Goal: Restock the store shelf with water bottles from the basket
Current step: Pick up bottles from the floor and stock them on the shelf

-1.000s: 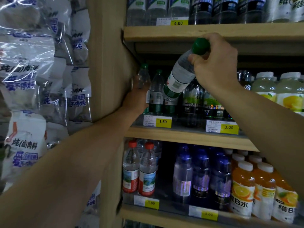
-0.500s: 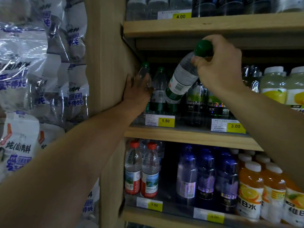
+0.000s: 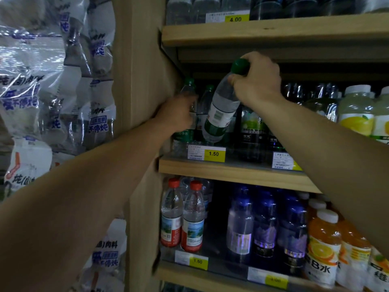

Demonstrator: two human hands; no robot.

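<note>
The wooden store shelf [image 3: 242, 173] carries drinks on at least three tiers. The middle tier, marked by a yellow 1.50 price tag [image 3: 213, 153], is the receiving tier: its left bay holds green-capped water bottles [image 3: 205, 106] standing upright in rows running front to back, with dark soda water bottles [image 3: 251, 131] beside them and pale lemon drink bottles [image 3: 355, 110] further right. The tier below holds red-capped water bottles [image 3: 183, 218], blue-capped bottles [image 3: 265, 224] and orange drink bottles [image 3: 323, 247]. The top tier shows only bottle bases. Left of the shelf upright hang clear-wrapped white packets [image 3: 42, 91]. The basket is not in view.

The water bottle [image 3: 221, 108] being stocked is tilted, cap up and toward the right, base down at the front of the left bay just above the price rail; whether the base touches the shelf cannot be told. The right hand [image 3: 256, 83] grips it at the neck, fingers [image 3: 236, 77] curled just below the green cap [image 3: 240, 66].

The left hand [image 3: 179, 114] reaches into the left bay against the standing bottles. Its fingers are blurred; whether they grip a bottle or only press against one cannot be told.

Handling judgement:
- A full bottle of this kind is moderately heavy for its size, with the weight low.
- The thin clear wall will likely dent under a hard squeeze; the neck and cap are the stiff parts, so the neck grip is sound.
- The smooth plastic label may slip; the bottle is unlikely to break if dropped.
- Setting it upright risks toppling neighbouring bottles.
</note>
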